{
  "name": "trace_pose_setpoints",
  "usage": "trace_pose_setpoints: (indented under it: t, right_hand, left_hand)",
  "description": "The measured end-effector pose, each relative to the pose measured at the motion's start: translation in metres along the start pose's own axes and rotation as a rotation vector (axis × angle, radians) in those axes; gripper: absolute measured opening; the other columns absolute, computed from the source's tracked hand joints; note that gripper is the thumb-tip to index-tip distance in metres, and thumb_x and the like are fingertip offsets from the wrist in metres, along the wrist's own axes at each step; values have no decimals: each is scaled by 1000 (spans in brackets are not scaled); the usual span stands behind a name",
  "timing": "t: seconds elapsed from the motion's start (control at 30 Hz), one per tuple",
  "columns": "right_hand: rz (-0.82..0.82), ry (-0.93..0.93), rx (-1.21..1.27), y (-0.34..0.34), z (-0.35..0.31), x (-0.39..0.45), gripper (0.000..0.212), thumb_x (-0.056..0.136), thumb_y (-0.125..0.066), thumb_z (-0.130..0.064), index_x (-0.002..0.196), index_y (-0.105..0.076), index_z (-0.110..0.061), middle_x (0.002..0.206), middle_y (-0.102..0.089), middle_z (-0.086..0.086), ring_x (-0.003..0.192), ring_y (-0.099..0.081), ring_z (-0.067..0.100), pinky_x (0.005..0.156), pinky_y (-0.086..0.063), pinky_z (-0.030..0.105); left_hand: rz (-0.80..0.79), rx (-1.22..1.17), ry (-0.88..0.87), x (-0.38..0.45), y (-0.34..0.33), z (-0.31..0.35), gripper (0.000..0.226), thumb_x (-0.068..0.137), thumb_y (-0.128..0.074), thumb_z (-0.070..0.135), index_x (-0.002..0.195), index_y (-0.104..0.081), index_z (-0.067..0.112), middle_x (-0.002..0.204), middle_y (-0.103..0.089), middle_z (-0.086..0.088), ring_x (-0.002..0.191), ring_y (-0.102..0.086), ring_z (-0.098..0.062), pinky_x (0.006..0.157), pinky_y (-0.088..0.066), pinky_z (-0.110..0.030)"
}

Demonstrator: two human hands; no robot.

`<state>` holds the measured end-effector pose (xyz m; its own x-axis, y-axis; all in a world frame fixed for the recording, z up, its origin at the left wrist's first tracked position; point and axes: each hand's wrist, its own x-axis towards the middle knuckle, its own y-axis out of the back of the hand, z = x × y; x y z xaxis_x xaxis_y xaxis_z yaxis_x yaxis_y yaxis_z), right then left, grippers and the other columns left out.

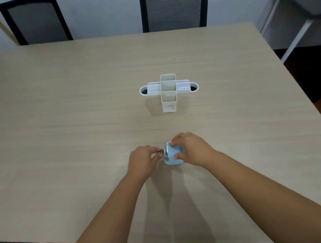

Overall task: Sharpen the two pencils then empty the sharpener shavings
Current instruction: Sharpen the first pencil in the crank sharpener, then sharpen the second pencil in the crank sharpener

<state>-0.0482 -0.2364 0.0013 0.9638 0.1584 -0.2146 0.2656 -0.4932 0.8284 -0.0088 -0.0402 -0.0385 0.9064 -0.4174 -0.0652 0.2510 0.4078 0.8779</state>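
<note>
Looking down through the head camera, I see my right hand [190, 149] clasped over a pale blue sharpener [172, 155] that sits on the light wood table [62, 127], near the front edge and about mid-width. My fingers [176, 141] curl over the sharpener's top and my thumb presses its near side, so the body is firmly grasped. Its silver face points to my left. My left hand [142, 160] is just beside that face, fingertips pinched closed on a small thin item [158, 153] at the opening; only a short greenish tip shows between the fingers and the metal face, and I cannot tell for certain whether it is a pencil. Farther back on the table, well apart from both hands, stands a white desk organizer [168, 91] with a tall upright centre compartment and low side wings ending in round holes; I see nothing standing in its compartments. Beyond the far table edge are two dark chairs [174, 9], and a grey desk [298, 15] stands at the right.
</note>
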Motion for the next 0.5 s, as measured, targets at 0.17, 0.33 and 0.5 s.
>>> trace_pose_setpoints:
  t: [0.17,0.33,0.5]
  right_hand:
    - [21,-41,-38,-5,-1,1,51,76,-70,-29,125,-55,-24,128,-55,2,117,-48,25,99,-42,37]
    - [6,-61,-53,-3,-3,2,51,77,-69,-29,125,-54,-24,128,-54,1,118,-47,24,97,-43,37]
    - [24,-66,-61,-5,-5,-1,48,78,-69,-30,124,-55,-25,127,-53,0,117,-47,23,96,-44,39]
  left_hand:
    - [41,2,-156,7,2,-12,11,82,-64,29,85,-74,27,79,-68,6,76,-59,-21,72,-50,-38]
    - [158,3,-24,-8,22,-60,5,82,-72,19,86,-75,21,81,-67,5,79,-59,-19,70,-47,-29]
    - [263,-179,390,-39,13,-65,11,83,-70,22,92,-76,19,89,-64,-1,81,-60,-14,69,-38,-22]
